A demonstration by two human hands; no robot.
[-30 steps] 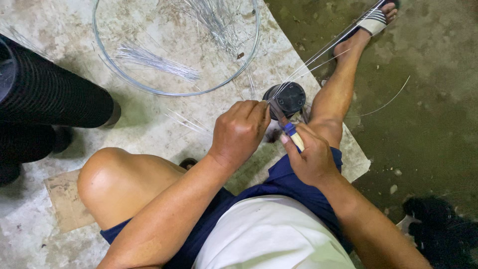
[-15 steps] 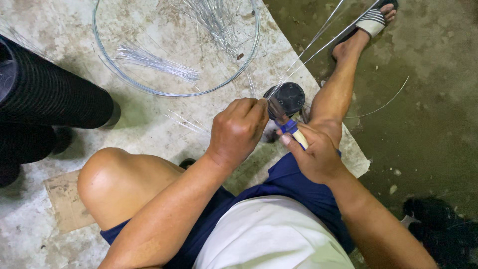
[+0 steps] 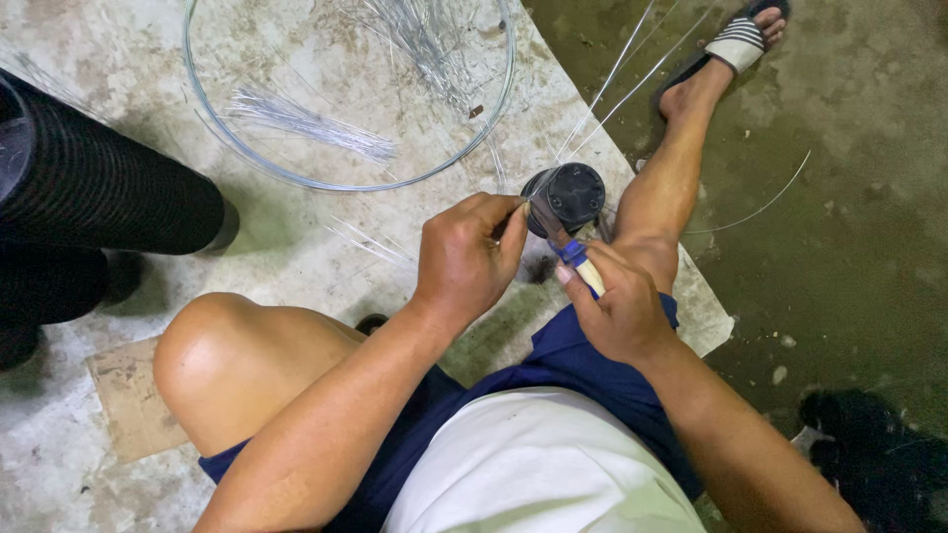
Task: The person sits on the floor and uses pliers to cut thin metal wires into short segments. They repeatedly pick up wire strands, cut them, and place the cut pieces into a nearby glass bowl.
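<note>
Far left: ribbed black tube [image 3: 94, 192] lies on its side on the rough concrete floor [image 3: 296, 237]. A flat cardboard scrap [image 3: 123, 395] sits under the bent knee. Up top, a thin wire hoop [image 3: 346, 183] rings two bundles of cut wire pieces [image 3: 306, 120], shiny and straight, kept within reach. Centre: left hand [image 3: 464, 262] is curled closed, fingertips pinched on thin wire at the rim of the black spool [image 3: 568, 195], likely to steady it. The spool, round with a holed face, stands on the floor just beside the shin. Right hand [image 3: 617, 306] is clamped on a tool [image 3: 578, 259] with a pale handle and blue collar, its tip at the spool. Long wires [image 3: 617, 74] run from the spool towards the sandal [image 3: 736, 41].
</note>
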